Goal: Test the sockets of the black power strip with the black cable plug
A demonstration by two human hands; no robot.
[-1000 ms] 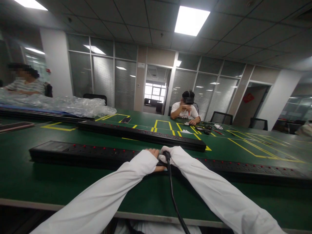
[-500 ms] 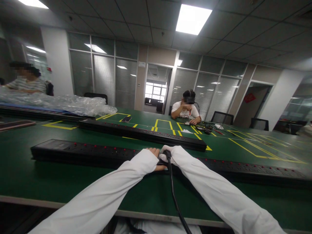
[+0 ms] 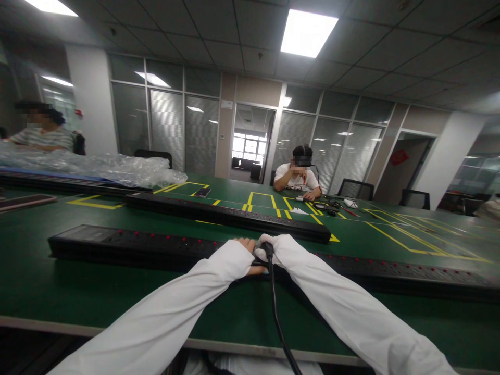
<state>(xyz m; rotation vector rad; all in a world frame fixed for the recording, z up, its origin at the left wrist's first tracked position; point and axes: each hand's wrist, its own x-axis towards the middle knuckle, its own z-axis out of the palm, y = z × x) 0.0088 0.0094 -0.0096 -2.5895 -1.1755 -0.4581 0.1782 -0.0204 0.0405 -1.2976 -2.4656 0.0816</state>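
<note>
A long black power strip [image 3: 156, 247] with a row of red dots lies along the near side of the green table. My left hand [image 3: 252, 255] is wrapped round the strip near its middle, fingers on top and thumb at the near side. Right beside it, my right hand [image 3: 269, 246], in a white glove, is closed on a black plug [image 3: 267, 250] over the strip. From the plug a thick black cable [image 3: 278, 317] runs down past the table edge. Whether the plug sits in a socket is hidden by my hands.
Behind lies a second black strip [image 3: 230, 216]. Clear plastic wrap [image 3: 128, 167] and a pink-edged flat object [image 3: 27, 202] are at the left. A person [image 3: 297, 174] sits across the table [image 3: 128, 297] by cables and small parts; another person [image 3: 42, 130] sits far left.
</note>
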